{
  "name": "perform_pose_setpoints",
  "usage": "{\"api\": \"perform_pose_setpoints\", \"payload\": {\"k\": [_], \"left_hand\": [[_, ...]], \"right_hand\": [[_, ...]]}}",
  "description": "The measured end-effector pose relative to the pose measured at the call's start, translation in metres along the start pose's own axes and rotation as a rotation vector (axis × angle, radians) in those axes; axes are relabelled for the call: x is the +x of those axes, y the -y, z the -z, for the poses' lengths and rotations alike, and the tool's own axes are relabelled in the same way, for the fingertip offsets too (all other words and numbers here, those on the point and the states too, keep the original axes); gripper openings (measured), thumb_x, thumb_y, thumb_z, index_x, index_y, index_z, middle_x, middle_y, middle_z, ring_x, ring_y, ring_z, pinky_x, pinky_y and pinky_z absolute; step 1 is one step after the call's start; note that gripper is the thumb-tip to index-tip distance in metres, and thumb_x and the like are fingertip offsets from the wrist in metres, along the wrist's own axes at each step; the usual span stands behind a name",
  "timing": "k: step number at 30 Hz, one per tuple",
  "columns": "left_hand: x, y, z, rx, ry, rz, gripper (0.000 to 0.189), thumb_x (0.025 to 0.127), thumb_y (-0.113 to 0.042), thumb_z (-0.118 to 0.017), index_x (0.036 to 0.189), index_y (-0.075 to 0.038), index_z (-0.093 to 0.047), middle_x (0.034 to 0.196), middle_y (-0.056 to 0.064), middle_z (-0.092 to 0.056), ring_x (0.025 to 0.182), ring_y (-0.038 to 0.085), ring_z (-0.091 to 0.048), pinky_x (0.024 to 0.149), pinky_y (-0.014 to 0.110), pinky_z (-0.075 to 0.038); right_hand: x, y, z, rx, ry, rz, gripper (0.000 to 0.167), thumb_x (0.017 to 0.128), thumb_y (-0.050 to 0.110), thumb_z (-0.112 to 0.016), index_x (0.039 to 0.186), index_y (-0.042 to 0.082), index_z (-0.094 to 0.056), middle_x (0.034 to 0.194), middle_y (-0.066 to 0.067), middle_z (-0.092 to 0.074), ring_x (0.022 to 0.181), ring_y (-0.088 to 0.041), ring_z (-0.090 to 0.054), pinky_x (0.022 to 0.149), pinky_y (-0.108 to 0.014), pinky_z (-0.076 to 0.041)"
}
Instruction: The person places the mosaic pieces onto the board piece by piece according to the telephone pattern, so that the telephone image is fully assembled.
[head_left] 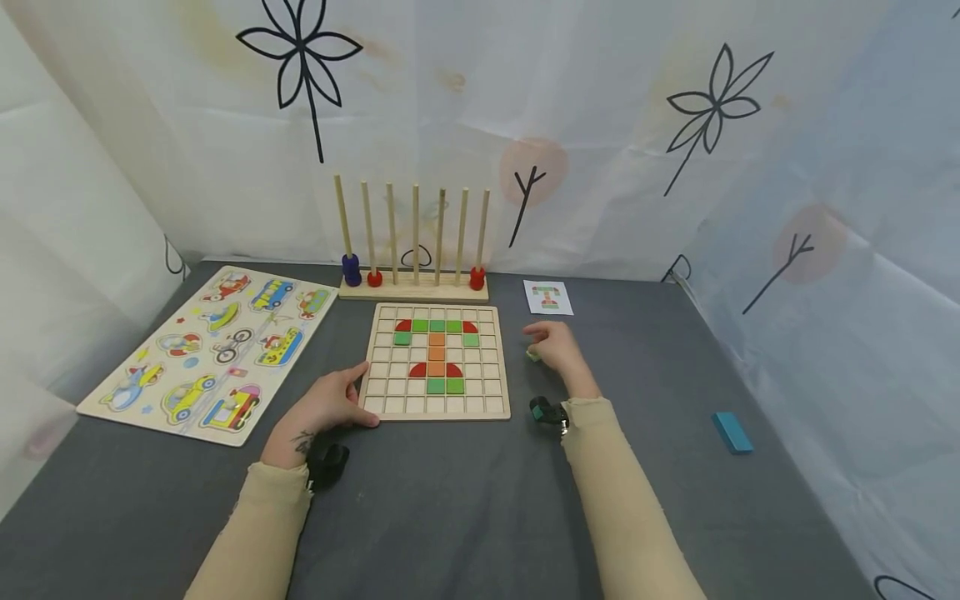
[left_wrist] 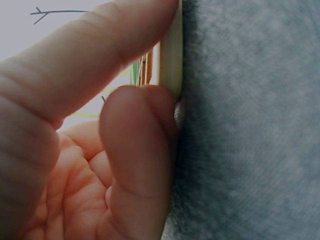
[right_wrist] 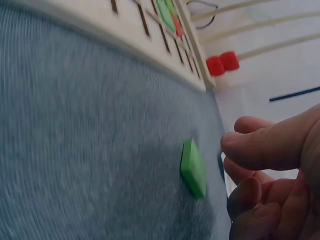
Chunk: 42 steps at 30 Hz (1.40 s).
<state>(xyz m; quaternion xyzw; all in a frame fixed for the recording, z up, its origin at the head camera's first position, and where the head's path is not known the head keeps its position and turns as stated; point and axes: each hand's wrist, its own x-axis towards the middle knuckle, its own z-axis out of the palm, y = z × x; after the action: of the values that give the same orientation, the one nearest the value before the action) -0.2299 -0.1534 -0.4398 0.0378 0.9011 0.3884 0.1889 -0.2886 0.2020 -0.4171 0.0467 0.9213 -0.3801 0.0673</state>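
Note:
A wooden grid board (head_left: 387,398) lies flat, with red, green and orange tiles (head_left: 437,354) set in some of its squares. My left hand (head_left: 330,406) grips the board's near left corner, its thumb at the front edge and its fingers along the left side. In the left wrist view, the thumb and fingers meet the board's pale edge (left_wrist: 171,65). To the right of the board, my right hand (head_left: 557,346) hovers over a loose green tile (right_wrist: 194,170). Its fingers are loosely bent and stand apart from that tile, with nothing held.
Behind the board stands a wooden peg rack (head_left: 414,289) with blue and red beads. A small pattern card (head_left: 548,297) lies beyond my right hand. The vehicle picture board (head_left: 180,358) is at the left, and a blue block (head_left: 732,432) at the right.

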Motion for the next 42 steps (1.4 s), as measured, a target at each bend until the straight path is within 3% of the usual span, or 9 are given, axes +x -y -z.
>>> {"api": "perform_pose_setpoints", "payload": {"k": [9,14,21,24,29,32,35,39,42], "left_hand": [[-0.001,0.002,-0.002,-0.004,0.004,-0.013,0.104,0.064,-0.022,-0.085,0.146,-0.003,-0.024,0.067,0.005,-0.046,0.056,0.016,-0.044,0.052,0.029,-0.034],[-0.001,0.000,-0.001,-0.003,0.003,-0.009,0.104,0.064,-0.023,-0.085,0.146,-0.004,-0.024,0.068,0.005,-0.047,0.057,0.016,-0.044,0.052,0.029,-0.034],[-0.001,0.000,-0.001,-0.017,0.005,-0.003,0.104,0.064,-0.023,-0.085,0.146,-0.004,-0.024,0.068,0.006,-0.047,0.058,0.016,-0.044,0.052,0.029,-0.035],[-0.001,0.000,0.000,-0.018,0.002,-0.006,0.104,0.064,-0.022,-0.085,0.146,-0.004,-0.024,0.068,0.006,-0.047,0.057,0.016,-0.044,0.052,0.029,-0.035],[-0.001,0.001,0.000,-0.012,0.002,-0.008,0.103,0.064,-0.021,-0.085,0.146,-0.003,-0.024,0.068,0.005,-0.047,0.057,0.016,-0.044,0.052,0.029,-0.035],[-0.001,0.001,0.000,-0.012,0.003,-0.007,0.103,0.064,-0.022,-0.085,0.146,-0.003,-0.024,0.068,0.005,-0.047,0.057,0.016,-0.044,0.052,0.029,-0.035],[-0.001,0.001,0.000,-0.011,0.003,-0.005,0.104,0.064,-0.022,-0.085,0.146,-0.003,-0.024,0.068,0.005,-0.047,0.057,0.016,-0.044,0.052,0.029,-0.035],[-0.001,0.000,0.001,-0.011,0.003,-0.003,0.104,0.064,-0.022,-0.085,0.146,-0.003,-0.024,0.068,0.005,-0.047,0.057,0.016,-0.044,0.052,0.028,-0.035],[-0.001,0.000,0.001,-0.015,0.004,-0.003,0.104,0.064,-0.021,-0.085,0.146,-0.004,-0.024,0.068,0.005,-0.046,0.058,0.016,-0.044,0.052,0.028,-0.034]], "right_hand": [[0.001,-0.012,0.004,-0.110,0.056,-0.062,0.055,0.072,-0.012,-0.048,0.122,0.006,-0.061,0.125,-0.019,-0.055,0.092,-0.024,-0.048,0.066,-0.027,-0.037],[0.002,-0.015,0.003,-0.107,0.060,-0.055,0.047,0.075,-0.010,-0.052,0.118,0.003,-0.063,0.120,-0.019,-0.056,0.089,-0.024,-0.048,0.068,-0.030,-0.039],[0.010,-0.028,-0.003,-0.124,-0.015,-0.056,0.028,0.074,0.017,-0.075,0.095,0.001,-0.066,0.095,-0.013,-0.062,0.079,-0.023,-0.056,0.069,-0.036,-0.045],[0.002,-0.021,-0.003,-0.171,-0.048,-0.114,0.028,0.075,0.025,-0.073,0.093,0.004,-0.065,0.096,-0.011,-0.062,0.082,-0.024,-0.056,0.071,-0.037,-0.044],[-0.006,-0.014,-0.006,-0.222,-0.120,-0.103,0.027,0.078,0.029,-0.067,0.093,0.007,-0.062,0.091,-0.008,-0.062,0.075,-0.021,-0.054,0.063,-0.033,-0.039],[-0.009,-0.008,-0.009,-0.098,-0.185,-0.056,0.025,0.078,0.027,-0.064,0.094,0.008,-0.060,0.081,-0.005,-0.061,0.064,-0.016,-0.054,0.058,-0.029,-0.039],[-0.010,0.000,-0.013,0.188,-0.220,0.032,0.023,0.077,0.017,-0.063,0.097,0.005,-0.058,0.065,-0.001,-0.057,0.051,-0.012,-0.050,0.050,-0.025,-0.037],[-0.011,0.012,-0.023,0.589,-0.167,0.141,0.026,0.079,0.002,-0.063,0.104,-0.002,-0.057,0.056,0.006,-0.053,0.045,-0.008,-0.045,0.046,-0.022,-0.035],[-0.013,0.021,-0.033,0.744,-0.100,0.181,0.031,0.080,-0.003,-0.065,0.110,-0.003,-0.057,0.059,0.008,-0.055,0.047,-0.007,-0.044,0.047,-0.021,-0.036]]}}
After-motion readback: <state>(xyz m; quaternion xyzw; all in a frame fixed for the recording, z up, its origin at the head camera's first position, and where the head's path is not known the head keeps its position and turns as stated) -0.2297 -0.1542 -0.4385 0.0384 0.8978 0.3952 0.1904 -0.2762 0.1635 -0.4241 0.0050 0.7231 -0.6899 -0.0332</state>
